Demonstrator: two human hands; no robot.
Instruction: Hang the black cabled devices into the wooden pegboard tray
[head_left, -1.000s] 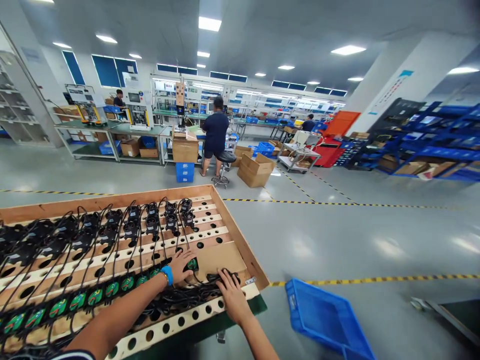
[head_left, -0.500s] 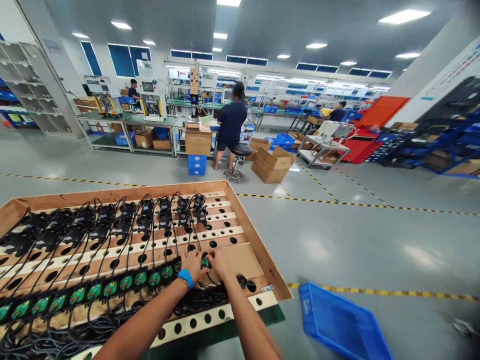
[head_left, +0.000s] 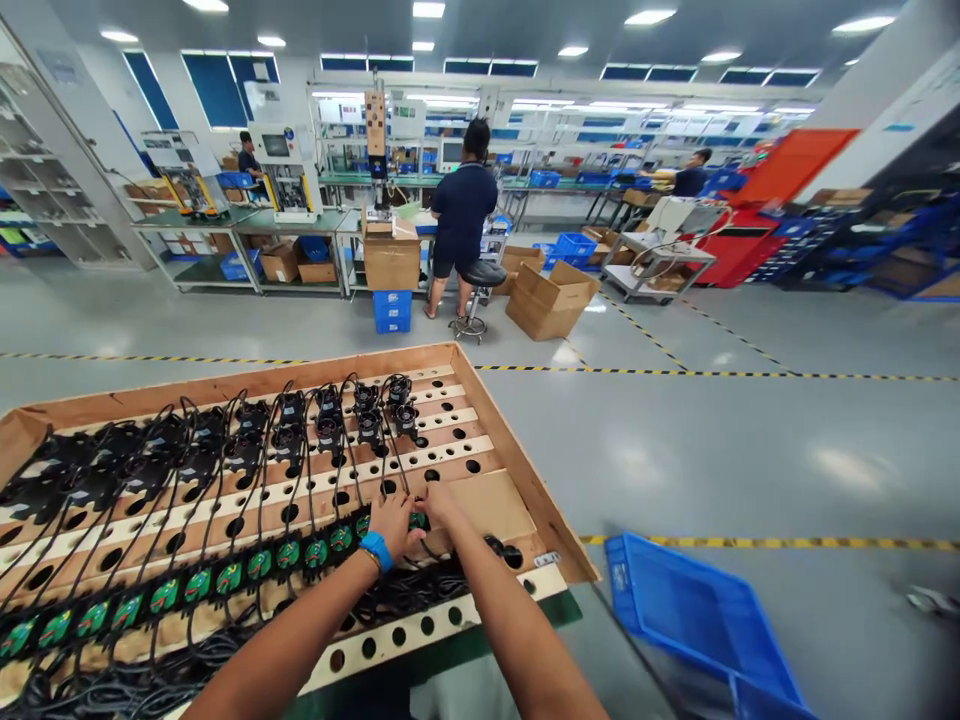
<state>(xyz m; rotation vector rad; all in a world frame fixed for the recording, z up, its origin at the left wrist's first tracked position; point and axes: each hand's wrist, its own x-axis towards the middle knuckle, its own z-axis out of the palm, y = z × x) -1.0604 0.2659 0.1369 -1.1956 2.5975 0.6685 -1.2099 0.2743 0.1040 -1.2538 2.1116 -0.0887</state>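
My left hand (head_left: 391,524), with a blue wristband, curls at the right end of a row of round green circuit boards (head_left: 259,564) in black housings. Between its thumb and fingers shows the last circuit board (head_left: 418,520). My right hand (head_left: 442,506) meets it from the other side, fingers bent down against the board's upper edge; its fingertips are partly hidden. A thin black cable (head_left: 400,470) runs from the small black fans (head_left: 405,420) down to this spot. Wooden slats with round holes lie beneath, in a shallow wooden tray (head_left: 525,455).
Coiled black cables (head_left: 409,592) lie along the near side, and a cardboard sheet (head_left: 491,503) rests at the right. A blue crate (head_left: 697,610) stands on the floor beyond. Across the aisle a person (head_left: 463,215) stands at a bench near a stool (head_left: 480,285) and cardboard boxes (head_left: 551,300).
The camera view has tilted down slightly, so the room sits higher in the picture. Both hands stay at the same circuit board, the right one shifted a little toward its upper edge.
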